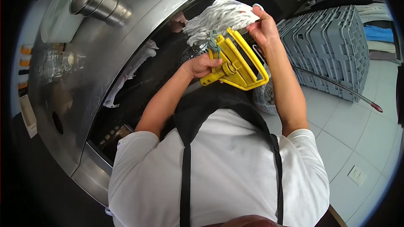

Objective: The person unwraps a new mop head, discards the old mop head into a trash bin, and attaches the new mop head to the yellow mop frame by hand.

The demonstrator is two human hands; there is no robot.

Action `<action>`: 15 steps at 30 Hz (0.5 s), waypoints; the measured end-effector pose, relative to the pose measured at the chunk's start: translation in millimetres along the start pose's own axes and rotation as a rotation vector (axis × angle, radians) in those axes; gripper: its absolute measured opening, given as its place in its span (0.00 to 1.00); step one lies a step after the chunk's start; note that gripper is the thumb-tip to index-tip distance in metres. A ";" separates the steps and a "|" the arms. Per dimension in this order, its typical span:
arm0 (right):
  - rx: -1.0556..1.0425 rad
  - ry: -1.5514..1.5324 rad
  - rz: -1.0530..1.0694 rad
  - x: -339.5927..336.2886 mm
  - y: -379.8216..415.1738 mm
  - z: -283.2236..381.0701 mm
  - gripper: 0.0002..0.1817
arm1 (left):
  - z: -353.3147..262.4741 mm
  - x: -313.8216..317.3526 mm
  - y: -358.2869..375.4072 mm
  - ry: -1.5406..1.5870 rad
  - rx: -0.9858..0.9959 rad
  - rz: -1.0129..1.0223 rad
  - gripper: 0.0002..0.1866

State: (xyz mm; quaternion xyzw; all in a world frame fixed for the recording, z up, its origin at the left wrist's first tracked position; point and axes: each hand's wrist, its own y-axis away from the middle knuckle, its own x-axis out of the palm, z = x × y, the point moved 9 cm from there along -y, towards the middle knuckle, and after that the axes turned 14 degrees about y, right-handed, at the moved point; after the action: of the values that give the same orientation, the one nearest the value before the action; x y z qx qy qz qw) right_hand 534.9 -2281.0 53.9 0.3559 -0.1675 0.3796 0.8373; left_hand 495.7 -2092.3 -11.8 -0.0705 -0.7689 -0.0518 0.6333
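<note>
My left hand [203, 65] is closed round the lower end of a yellow plastic mop clamp [237, 65], which is tilted in front of my chest. A green cord [213, 44] is tied near the clamp's upper left corner. Beyond the clamp, a white string mop head [221, 19] spreads over the dark area. My right hand [264, 27] pinches the right end of the mop head, just above the clamp's yellow frame.
Nested metal pots [99, 2] and glasses [65, 60] stand on the steel counter [99, 42] at left. Stacked grey crates [326, 50] are at right, with a thin metal rod [336, 85] across them. A plastic-wrapped item [264, 96] sits beside my right forearm.
</note>
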 end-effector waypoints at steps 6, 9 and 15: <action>-0.076 0.386 -0.038 11.5 12.8 9.6 0.09 | -6.6 1.0 -5.2 -0.036 0.060 -0.219 0.21; -0.097 0.467 0.055 32.6 19.9 13.3 0.12 | -6.8 0.3 -8.4 -0.026 0.050 -0.224 0.22; -0.399 1.181 0.083 48.0 5.7 43.1 0.12 | -10.6 -14.3 -21.4 -0.056 0.126 -0.381 0.23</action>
State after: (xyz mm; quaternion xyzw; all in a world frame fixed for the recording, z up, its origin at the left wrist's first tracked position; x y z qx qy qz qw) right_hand 561.6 -2284.8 112.8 -0.0841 0.2424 0.5059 0.8235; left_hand 504.9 -2115.8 -23.6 0.1146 -0.7873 -0.1205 0.5937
